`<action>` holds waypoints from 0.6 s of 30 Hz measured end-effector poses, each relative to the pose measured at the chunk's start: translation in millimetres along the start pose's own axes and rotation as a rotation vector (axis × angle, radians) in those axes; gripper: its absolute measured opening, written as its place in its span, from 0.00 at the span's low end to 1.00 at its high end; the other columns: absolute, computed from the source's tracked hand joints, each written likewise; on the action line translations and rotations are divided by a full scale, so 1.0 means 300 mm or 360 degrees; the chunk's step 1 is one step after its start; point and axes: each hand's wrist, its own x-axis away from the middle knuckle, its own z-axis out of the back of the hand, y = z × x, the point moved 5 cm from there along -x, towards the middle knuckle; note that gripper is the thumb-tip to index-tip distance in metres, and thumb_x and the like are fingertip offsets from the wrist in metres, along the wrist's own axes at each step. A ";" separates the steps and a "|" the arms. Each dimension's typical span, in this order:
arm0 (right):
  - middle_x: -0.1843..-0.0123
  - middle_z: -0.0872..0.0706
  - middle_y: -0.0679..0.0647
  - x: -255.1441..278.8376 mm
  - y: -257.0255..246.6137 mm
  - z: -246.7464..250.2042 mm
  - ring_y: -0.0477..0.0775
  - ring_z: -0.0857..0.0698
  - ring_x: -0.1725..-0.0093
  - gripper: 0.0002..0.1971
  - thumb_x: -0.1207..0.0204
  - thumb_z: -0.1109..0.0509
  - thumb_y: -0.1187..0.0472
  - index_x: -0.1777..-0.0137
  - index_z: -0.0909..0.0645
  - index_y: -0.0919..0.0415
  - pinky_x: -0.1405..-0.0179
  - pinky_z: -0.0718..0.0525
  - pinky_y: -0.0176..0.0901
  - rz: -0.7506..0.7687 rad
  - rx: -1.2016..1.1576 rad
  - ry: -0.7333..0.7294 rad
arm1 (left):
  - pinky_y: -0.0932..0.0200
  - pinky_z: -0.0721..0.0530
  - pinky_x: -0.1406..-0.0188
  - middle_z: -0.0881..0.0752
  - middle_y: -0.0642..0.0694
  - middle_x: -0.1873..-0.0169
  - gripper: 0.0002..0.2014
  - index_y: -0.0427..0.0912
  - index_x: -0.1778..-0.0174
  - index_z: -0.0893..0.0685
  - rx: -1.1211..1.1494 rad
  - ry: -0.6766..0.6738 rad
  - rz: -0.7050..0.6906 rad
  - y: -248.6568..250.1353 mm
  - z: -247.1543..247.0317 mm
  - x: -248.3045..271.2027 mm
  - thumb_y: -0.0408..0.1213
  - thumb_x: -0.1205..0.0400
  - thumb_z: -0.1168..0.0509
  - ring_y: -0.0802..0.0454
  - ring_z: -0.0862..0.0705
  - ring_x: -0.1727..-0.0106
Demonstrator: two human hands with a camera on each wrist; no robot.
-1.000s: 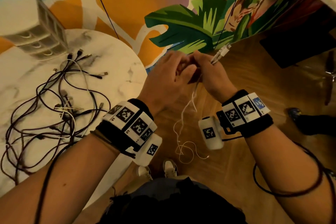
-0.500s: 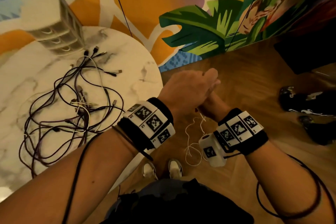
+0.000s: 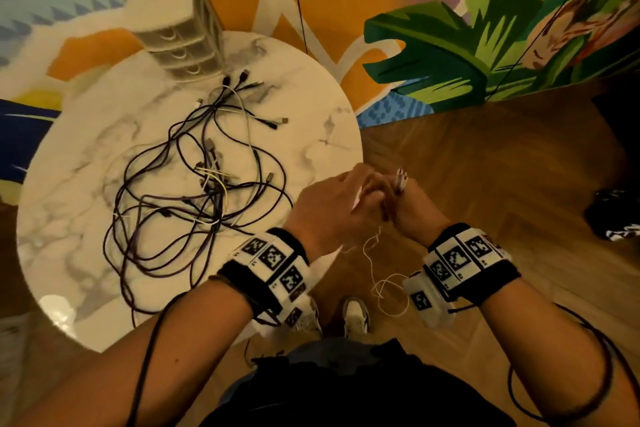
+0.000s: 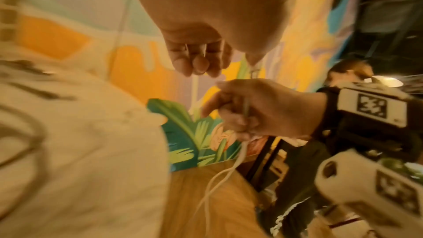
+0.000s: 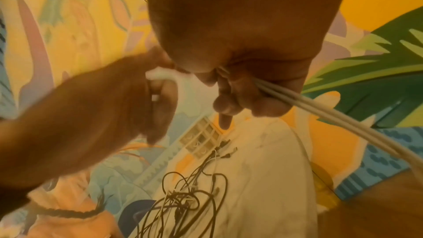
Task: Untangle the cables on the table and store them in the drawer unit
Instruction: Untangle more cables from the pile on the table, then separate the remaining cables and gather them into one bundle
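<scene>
Compared with a second ago, both hands have dropped from over the painted wall edge to just off the round surface (image 3: 104,156) at its 4 o'clock rim, and the view has swung so the surface and the drawer unit (image 3: 187,42) sit more central. The left hand (image 3: 329,208) and right hand (image 3: 412,208) still meet, fingers touching. The right grip is curled round the white cable (image 3: 377,274), two strands side by side running out past the fingers in the right wrist view, plug ends sticking up at 12 o'clock above the fist. The left grip pinches a white part of the same cable against the right hand; its slack hangs in loops below the wrists, over the wooden floor (image 3: 519,156)

The tangle of dark cables (image 3: 194,191) lies untouched mid-surface, with a few pale strands in it, plug ends fanned at 12 o'clock, just short of the drawer unit at the far rim. Drawers look closed. Shoes (image 3: 356,315) show below, another person's dark shoe (image 3: 613,215) at 3 o'clock
</scene>
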 end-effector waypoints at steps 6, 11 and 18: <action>0.76 0.22 0.56 -0.065 0.066 -0.103 0.49 0.26 0.77 0.27 0.14 0.50 0.48 0.62 0.15 0.59 0.74 0.25 0.43 -0.0300 0.0023 0.0016 | 0.47 0.21 0.47 0.29 0.41 0.33 0.21 0.42 0.29 0.32 -0.0524 -0.0768 0.0404 -0.462 -0.170 0.227 0.46 0.16 0.44 0.38 0.24 0.37; 0.77 0.24 0.55 -0.066 0.084 -0.170 0.43 0.29 0.83 0.28 0.13 0.53 0.48 0.59 0.15 0.62 0.77 0.29 0.34 -0.0313 0.0054 -0.0108 | 0.47 0.23 0.39 0.33 0.39 0.25 0.25 0.43 0.22 0.38 -0.0658 -0.0776 0.0374 -0.600 -0.228 0.325 0.38 0.16 0.45 0.37 0.27 0.31; 0.79 0.24 0.55 -0.080 0.125 -0.269 0.44 0.28 0.83 0.29 0.13 0.53 0.48 0.61 0.14 0.61 0.78 0.29 0.37 -0.0324 0.0127 -0.0220 | 0.45 0.23 0.39 0.26 0.37 0.31 0.20 0.36 0.26 0.31 -0.0587 -0.0681 0.0196 -0.593 -0.262 0.312 0.34 0.16 0.47 0.38 0.24 0.34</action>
